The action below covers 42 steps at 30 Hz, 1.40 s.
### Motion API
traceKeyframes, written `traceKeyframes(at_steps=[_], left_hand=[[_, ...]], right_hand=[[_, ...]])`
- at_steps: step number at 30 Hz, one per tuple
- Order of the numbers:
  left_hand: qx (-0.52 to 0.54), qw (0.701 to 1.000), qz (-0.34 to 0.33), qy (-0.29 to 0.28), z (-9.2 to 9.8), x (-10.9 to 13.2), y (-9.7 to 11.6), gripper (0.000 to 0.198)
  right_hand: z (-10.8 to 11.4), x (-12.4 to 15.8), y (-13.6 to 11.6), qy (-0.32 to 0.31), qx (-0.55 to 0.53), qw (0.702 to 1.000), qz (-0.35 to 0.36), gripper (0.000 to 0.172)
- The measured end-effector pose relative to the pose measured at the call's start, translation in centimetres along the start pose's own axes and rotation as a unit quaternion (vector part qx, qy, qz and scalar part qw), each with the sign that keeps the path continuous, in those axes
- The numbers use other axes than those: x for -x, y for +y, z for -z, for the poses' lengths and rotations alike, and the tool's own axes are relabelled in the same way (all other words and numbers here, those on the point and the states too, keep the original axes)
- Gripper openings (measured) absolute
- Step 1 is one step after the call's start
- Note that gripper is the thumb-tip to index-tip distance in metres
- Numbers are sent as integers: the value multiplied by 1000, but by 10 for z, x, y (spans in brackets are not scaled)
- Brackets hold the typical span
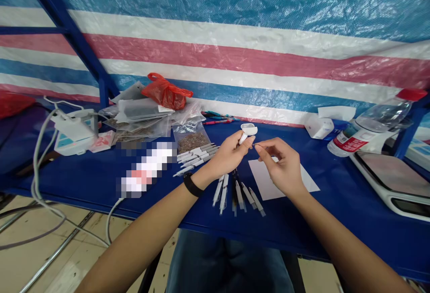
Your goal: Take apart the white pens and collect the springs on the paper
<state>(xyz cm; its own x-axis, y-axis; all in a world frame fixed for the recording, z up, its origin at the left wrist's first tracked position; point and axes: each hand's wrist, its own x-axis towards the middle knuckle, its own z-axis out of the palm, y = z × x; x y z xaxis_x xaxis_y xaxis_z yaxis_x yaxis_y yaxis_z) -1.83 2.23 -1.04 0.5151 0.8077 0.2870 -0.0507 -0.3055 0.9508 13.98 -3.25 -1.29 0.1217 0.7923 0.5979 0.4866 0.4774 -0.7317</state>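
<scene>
- left grip (228,153) clamped on a white pen barrel (242,139) topped by a small funnel (249,129), above the bench (336,221).
- right grip (278,165) pinched beside it, holding nothing we could see.
- we judged it light and slick, best held mid-barrel.

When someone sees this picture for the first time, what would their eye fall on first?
The wide striped tarp in blue, white and pink fills the top of the view, behind the blue table. In the middle, the left hand holds a small white piece above rows of white pens, close to the right hand. A red plastic bag stands out at the back of the table.
</scene>
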Motion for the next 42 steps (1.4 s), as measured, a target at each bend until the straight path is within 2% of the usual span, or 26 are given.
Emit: traceKeyframes(at_steps=[3, 5, 7, 10, 12, 16, 25, 31, 34, 36, 37, 39, 40, 42], left_hand=[[-61, 997, 4, 38, 3, -3, -1, 33], [-75, 994, 11, 75, 6, -5, -2, 31], [-57, 993, 22, 103, 9, -7, -4, 30], [-38, 991, 36, 124, 12, -8, -5, 32], [-46, 989, 37, 132, 13, -8, -4, 33], [-81, 985, 29, 148, 15, -7, 2, 33], [-179, 975, 31, 124, 11, -6, 6, 37], [-181, 976, 28, 122, 13, -4, 7, 38], [-186, 973, 23, 135, 13, -5, 7, 37], [-188, 971, 20, 143, 13, -6, 7, 38], [-190, 971, 20, 145, 13, -6, 7, 38], [-196, 969, 23, 146, 12, -6, 7, 38], [-200, 969, 23, 143, 11, -5, 6, 38], [-205, 971, 16, 120, 9, -3, 4, 35]], right_hand=[[1, -2, 0, 10, 14, 999, -33, 21], [2, -6, -2, -12, 46, 997, -68, 24], [1, -12, -5, -100, 112, 984, -100, 22], [-3, -19, -14, -277, 210, 927, -141, 19], [-7, -20, -19, -336, 245, 895, -163, 17], [-15, -19, -23, -361, 265, 875, -182, 18], [-38, -20, -32, -366, 257, 878, -172, 52], [-41, -22, -35, -362, 234, 878, -207, 55], [-34, -29, -35, -351, 210, 886, -219, 41], [-24, -36, -34, -313, 157, 910, -220, 26], [-18, -39, -33, -270, 103, 932, -218, 17], [-7, -45, -31, -135, -20, 973, -186, 6], [-1, -48, -30, -52, -71, 984, -152, 6], [8, -50, -30, 99, -127, 984, -81, 8]])
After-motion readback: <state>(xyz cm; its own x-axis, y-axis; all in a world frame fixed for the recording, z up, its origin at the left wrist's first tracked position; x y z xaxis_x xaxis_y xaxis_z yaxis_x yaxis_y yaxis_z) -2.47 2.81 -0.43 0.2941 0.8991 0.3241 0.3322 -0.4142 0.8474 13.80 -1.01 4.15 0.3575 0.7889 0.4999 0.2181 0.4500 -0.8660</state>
